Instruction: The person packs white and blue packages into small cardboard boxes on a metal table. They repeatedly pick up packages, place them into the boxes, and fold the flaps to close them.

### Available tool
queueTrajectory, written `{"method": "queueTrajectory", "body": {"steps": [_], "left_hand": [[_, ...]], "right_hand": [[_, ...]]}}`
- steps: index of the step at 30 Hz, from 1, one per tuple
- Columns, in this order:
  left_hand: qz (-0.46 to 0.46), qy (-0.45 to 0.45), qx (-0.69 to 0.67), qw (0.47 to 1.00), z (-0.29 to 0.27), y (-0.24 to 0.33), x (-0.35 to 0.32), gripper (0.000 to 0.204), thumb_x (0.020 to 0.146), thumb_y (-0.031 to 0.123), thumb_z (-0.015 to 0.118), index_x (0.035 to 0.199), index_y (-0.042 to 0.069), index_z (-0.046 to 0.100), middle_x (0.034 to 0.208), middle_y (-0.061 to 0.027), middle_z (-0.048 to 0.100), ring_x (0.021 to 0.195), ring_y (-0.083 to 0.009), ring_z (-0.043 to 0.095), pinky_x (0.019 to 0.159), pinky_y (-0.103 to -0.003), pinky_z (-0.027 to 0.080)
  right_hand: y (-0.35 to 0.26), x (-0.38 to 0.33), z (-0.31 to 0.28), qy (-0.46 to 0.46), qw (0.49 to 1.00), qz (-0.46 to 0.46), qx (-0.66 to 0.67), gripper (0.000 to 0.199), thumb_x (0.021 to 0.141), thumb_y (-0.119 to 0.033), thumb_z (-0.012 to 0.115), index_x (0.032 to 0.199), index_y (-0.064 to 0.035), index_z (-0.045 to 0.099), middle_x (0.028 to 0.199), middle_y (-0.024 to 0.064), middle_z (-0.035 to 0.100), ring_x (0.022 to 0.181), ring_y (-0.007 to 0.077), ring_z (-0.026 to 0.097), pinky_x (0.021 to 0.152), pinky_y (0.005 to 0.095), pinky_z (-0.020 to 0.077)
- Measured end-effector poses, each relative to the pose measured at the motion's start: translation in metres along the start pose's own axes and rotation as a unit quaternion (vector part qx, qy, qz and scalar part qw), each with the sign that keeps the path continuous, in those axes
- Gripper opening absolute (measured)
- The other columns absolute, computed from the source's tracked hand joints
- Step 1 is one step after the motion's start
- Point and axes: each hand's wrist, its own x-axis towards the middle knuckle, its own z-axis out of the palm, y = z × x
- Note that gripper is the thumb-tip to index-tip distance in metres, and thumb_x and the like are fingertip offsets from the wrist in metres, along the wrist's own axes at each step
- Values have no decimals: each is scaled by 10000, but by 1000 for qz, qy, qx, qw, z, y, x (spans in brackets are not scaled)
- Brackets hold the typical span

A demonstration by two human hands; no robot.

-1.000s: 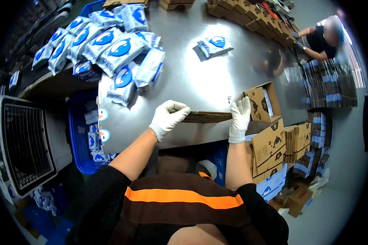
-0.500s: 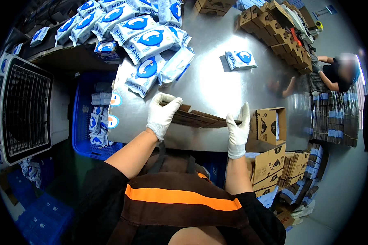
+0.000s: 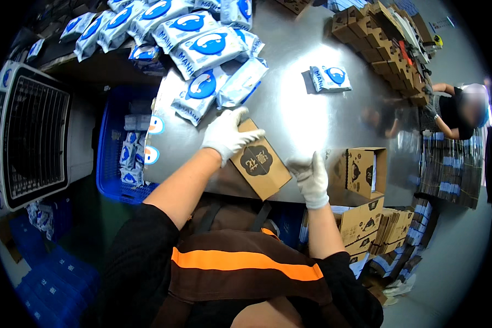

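A small brown cardboard box with a dark printed emblem is tilted over the near edge of the metal table. My left hand, in a white glove, grips its upper left side, the thumb lying across the printed face. Close by the box's right corner is my gloved right hand, fingers apart and partly blurred; whether it touches the cardboard is unclear. Beyond my left hand lies a heap of white-and-blue soft packs. One single pack rests apart from them, farther right.
An upright box with its flaps up stands right of my right hand, above flattened cartons. A blue basket of packs sits left of the table. At far right a co-worker's hand is beside stacked boxes.
The flat folded cardboard between my hands has become a box shape, its printed face turned up. My left hand has shifted slightly right; my right hand has lost its earlier grip on the edge.
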Motion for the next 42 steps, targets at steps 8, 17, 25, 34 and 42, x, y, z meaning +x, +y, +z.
{"method": "queueTrajectory", "body": {"steps": [8, 17, 25, 34, 42], "left_hand": [[-91, 42, -575, 812, -16, -156, -54, 777, 1009, 662, 454, 1528, 85, 424, 1461, -111, 530, 1317, -226, 530, 1104, -367, 452], [-71, 125, -324, 935, -81, -154, -41, 292, 1004, 204, 685, 1214, 6, 726, 1184, -80, 738, 1062, -139, 666, 964, -280, 517], [-89, 118, -376, 915, -71, -146, -39, 290, 1016, 207, 666, 1226, 15, 722, 1175, -82, 734, 1076, -140, 661, 968, -282, 516], [-54, 119, -337, 932, 1, -86, -29, 326, 1018, 251, 647, 1248, 27, 706, 1222, -134, 719, 1157, -228, 669, 1038, -328, 487], [-50, 43, -317, 946, 84, -20, -4, 371, 1049, 299, 591, 1296, 36, 679, 1249, -141, 701, 1175, -248, 652, 1046, -339, 481]], "right_hand": [[55, 44, 128, 39, 834, -45, -548, 317, 992, -331, 646, 1146, -53, 632, 956, 179, 734, 894, 251, 728, 806, 387, 572], [39, 127, 236, -519, 496, 146, -680, 728, 1036, -441, 544, 1540, 44, 340, 1220, 303, 666, 1150, 350, 670, 926, 419, 563], [-9, 292, 29, -145, 203, -74, -965, 850, 833, -345, 751, 1538, -68, 366, 1507, 195, 478, 1446, 388, 409, 1162, 536, 365], [20, 80, -46, 251, 856, 87, -443, 638, 745, -128, 828, 1313, 35, 587, 1080, 172, 714, 889, 228, 703, 822, 348, 566], [-29, -25, 89, 135, 814, -261, -502, 1013, 704, -246, 914, 1533, -21, 379, 1227, 154, 654, 1144, 304, 653, 1037, 413, 523]]}}
